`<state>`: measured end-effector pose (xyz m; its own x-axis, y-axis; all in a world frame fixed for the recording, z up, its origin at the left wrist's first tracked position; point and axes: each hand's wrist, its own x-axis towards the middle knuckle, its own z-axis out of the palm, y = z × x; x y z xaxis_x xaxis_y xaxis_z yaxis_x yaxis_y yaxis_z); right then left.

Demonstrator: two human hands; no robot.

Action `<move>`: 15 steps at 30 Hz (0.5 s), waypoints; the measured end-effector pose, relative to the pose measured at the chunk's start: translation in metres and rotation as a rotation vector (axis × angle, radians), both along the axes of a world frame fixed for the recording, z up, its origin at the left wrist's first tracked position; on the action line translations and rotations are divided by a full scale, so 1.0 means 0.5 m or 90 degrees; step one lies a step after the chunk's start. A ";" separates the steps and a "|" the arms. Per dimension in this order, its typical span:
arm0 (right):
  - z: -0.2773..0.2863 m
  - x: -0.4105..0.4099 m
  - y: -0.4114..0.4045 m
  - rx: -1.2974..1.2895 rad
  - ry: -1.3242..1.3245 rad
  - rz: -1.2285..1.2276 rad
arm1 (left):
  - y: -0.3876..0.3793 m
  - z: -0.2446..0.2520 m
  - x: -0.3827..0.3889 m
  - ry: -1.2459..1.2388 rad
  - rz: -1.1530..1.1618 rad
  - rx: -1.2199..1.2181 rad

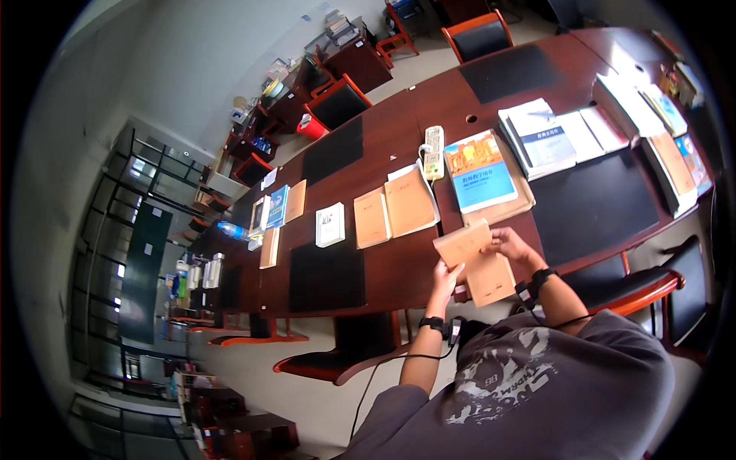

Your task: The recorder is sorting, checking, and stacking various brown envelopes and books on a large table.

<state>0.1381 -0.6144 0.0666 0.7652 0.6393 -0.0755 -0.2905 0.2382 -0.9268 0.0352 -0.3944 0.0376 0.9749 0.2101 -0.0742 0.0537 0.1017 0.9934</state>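
Just off the table's near edge, my left hand [446, 283] grips a brown paper-covered notebook [463, 244] by its lower left side, thumb on top. My right hand [509, 244] pinches the same notebook at its right edge. Below it hangs a second brown cover [490, 283], partly overlapped; whether it is a separate notebook or the other half of the same one, I cannot tell. Closest on the table is a blue and orange textbook [483, 175] on a larger brown folder [524, 202]. Brown notebooks [409, 198] lie side by side to the left.
A power strip [434, 152] lies beside the textbook. White books [540, 141] are stacked to the right, and a small white book pile [330, 225] sits left. A plastic bottle [233, 230] lies farther off. Chairs [345, 345] line the near edge; a cable [374, 374] hangs from my left wrist.
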 end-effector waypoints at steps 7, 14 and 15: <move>0.003 0.040 0.001 -0.020 -0.355 0.017 | 0.033 0.011 0.020 -0.161 0.129 0.354; -0.029 0.033 0.008 -0.014 -0.092 -0.045 | -0.010 0.073 -0.004 0.004 0.089 0.060; -0.032 0.033 0.016 -0.012 -0.096 -0.040 | 0.000 0.077 -0.008 0.034 0.071 0.083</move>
<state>0.1548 -0.6066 0.0506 0.8068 0.5900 0.0312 -0.1330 0.2328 -0.9634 0.0314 -0.3947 0.0762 0.9401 0.3287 -0.0911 0.1030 -0.0190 0.9945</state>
